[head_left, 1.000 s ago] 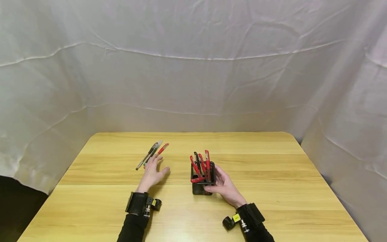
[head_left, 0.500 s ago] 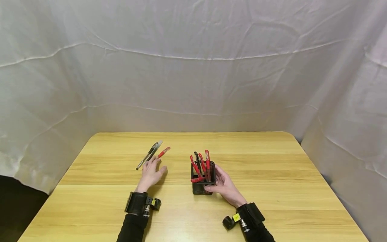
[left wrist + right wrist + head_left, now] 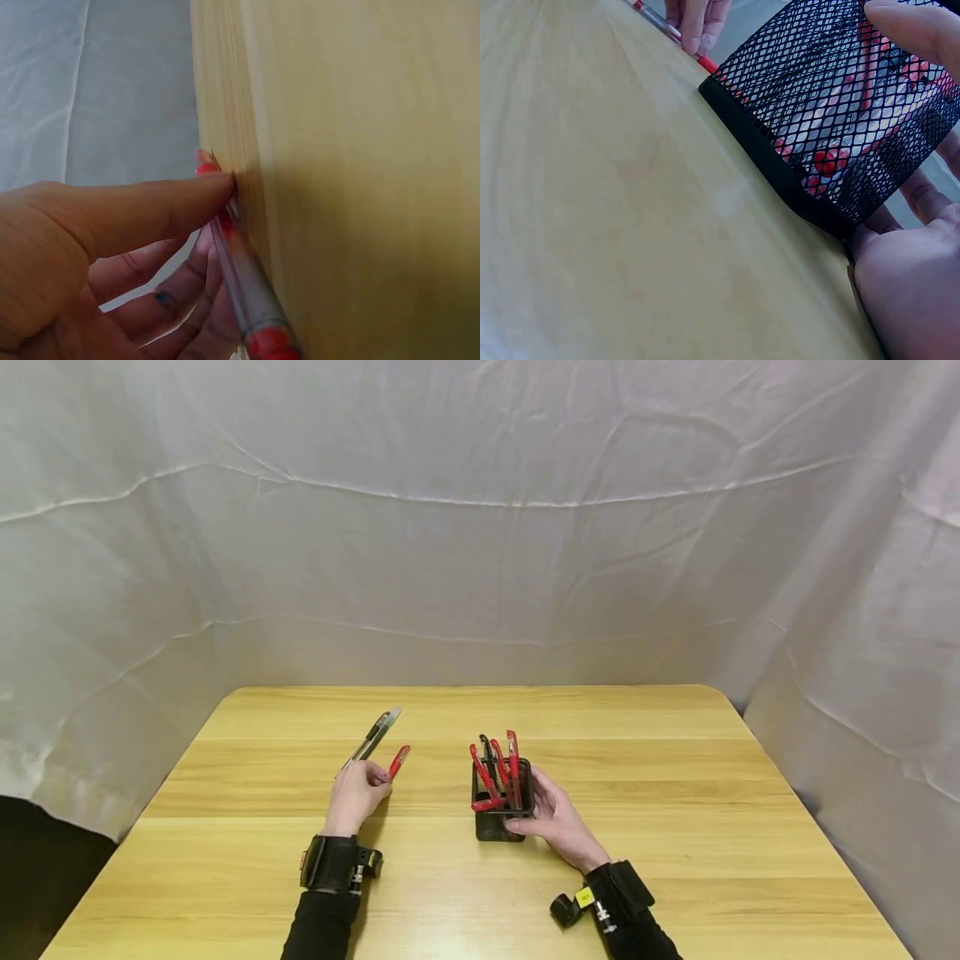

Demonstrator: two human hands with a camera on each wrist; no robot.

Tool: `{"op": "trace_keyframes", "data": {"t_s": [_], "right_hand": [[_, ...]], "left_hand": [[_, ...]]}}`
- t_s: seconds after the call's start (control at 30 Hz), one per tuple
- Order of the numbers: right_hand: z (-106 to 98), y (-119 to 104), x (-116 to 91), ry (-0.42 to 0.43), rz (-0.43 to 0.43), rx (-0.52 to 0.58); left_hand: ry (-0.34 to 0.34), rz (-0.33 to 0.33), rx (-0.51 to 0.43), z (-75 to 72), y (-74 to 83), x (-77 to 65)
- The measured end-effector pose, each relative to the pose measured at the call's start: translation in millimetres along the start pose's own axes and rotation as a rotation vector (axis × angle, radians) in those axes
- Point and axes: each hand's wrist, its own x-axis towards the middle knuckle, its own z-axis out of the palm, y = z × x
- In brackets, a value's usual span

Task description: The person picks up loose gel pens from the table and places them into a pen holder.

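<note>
My left hand [image 3: 354,797] pinches a red pen [image 3: 399,762] between thumb and fingertips, low over the table. In the left wrist view the thumb lies across the clear barrel of the red pen [image 3: 251,289], with its red end towards the camera. Just beyond the hand, black-capped pens [image 3: 377,731] lie side by side on the wood, partly hidden by the hand. My right hand [image 3: 558,822] grips a black mesh pen holder [image 3: 501,828] by its right side, thumb at the front. Several red pens [image 3: 514,768] and a black one [image 3: 487,750] stand in it.
The wooden table [image 3: 675,802] carries the holder near its middle. A pale fabric curtain [image 3: 480,568] hangs behind the table and down both sides. Black straps with small cameras [image 3: 341,864] sit on both wrists.
The left hand has moved slightly left and towards me, its fingers closing on the red pen, which has shifted nearer and swung steeper. The right hand and pen holder have stayed put.
</note>
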Motion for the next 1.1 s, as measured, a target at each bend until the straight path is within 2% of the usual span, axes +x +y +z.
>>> {"op": "trace_keyframes", "data": {"t_s": [0.23, 0.47, 0.7, 0.93, 1.1], "right_hand": [[0.2, -0.9, 0.2, 0.009, 0.006, -0.001], [-0.8, -1.2, -1.0, 0.009, 0.004, -0.009], [-2.4, -1.6, -1.1, 0.004, -0.004, -0.009], [0.8, -5.5, -2.6, 0.007, 0.013, 0.004], [0.1, -4.8, -3.2, 0.003, 0.005, 0.004]], "left_hand": [[-0.007, -0.015, -0.008, -1.6, -0.2, -2.1], [-0.056, -0.05, -0.023, -2.4, 1.4, -0.7], [-0.08, -0.068, -0.083, -3.8, 6.5, 0.4], [-0.061, -0.013, -0.099, -9.8, 13.2, -1.2], [-0.03, 0.021, -0.171, -14.9, 19.6, -2.3]]}}
